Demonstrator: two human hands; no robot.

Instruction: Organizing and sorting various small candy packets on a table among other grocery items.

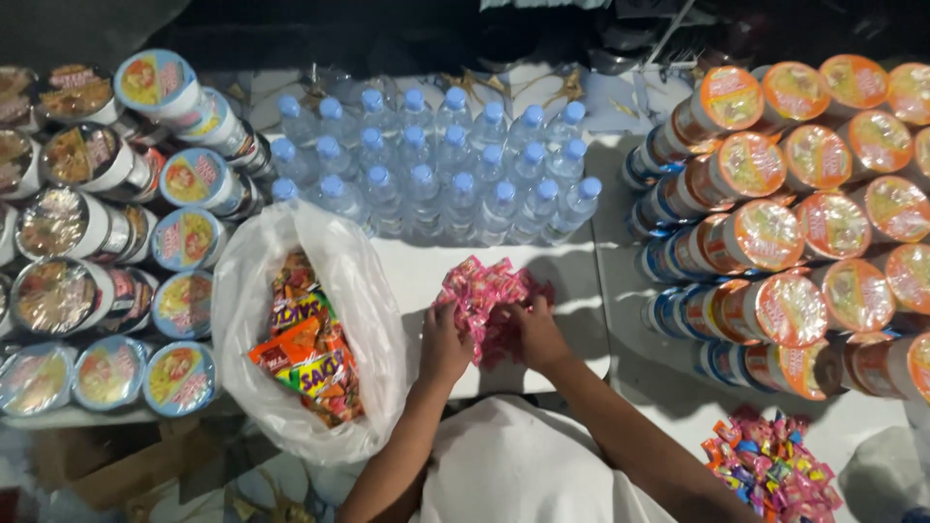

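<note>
A bundle of small pink snack sachets lies on the white table top in front of me. My left hand grips its left side and my right hand grips its right side, fingers closed on the packets. Just left of my left hand stands an open clear plastic bag holding several colourful snack packets.
Several water bottles with blue caps stand in rows behind the sachets. Stacked instant noodle cups lie on their sides at left and orange-lidded ones at right. A pile of mixed wrapped candies sits at lower right.
</note>
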